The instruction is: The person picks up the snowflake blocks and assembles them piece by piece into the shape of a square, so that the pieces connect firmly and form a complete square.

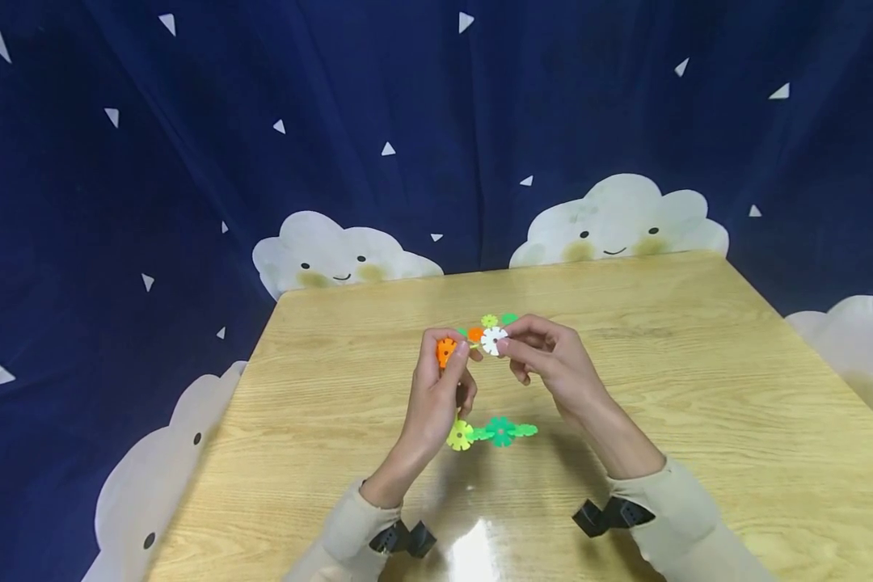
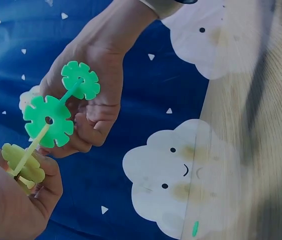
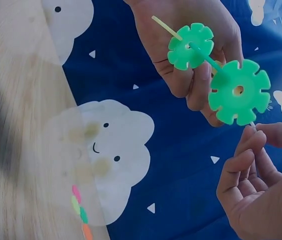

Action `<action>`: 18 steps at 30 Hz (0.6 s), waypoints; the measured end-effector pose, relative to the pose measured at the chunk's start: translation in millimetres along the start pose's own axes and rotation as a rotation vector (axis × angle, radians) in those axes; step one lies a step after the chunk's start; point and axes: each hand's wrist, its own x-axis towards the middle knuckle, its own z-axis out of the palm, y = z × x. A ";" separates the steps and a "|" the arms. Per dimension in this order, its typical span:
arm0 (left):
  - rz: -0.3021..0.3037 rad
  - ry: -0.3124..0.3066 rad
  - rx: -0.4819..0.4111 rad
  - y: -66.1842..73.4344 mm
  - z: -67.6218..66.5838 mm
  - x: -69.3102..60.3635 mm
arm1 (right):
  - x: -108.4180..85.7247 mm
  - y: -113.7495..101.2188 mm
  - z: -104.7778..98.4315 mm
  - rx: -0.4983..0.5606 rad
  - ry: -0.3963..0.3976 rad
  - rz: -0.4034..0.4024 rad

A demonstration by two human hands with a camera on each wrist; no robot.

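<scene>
My left hand pinches an orange flower-shaped notched disc between thumb and fingers. My right hand pinches a white notched disc by its edge, just right of the left fingertips. Whether the white disc joins another piece cannot be told. Beside the left hand a linked chain stretches to the right in the air: a yellow-green disc, then several green discs set crosswise. Both wrist views show these green discs slotted together. The chain's left end is partly hidden by the left hand.
Beyond the hands are more discs: yellow-green, green and orange. The right wrist view shows a row of coloured pieces on the wooden table. A blue curtain with clouds hangs behind.
</scene>
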 end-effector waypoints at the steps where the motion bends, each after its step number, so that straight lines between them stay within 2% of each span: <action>1: 0.000 0.000 -0.004 0.4 -0.1 0.0 | 0.1 -0.7 0.6 -0.004 0.003 0.001; 18: 0.003 -0.025 -0.017 -2.9 -0.4 -1.7 | -0.5 -2.1 4.9 -0.033 -0.012 -0.005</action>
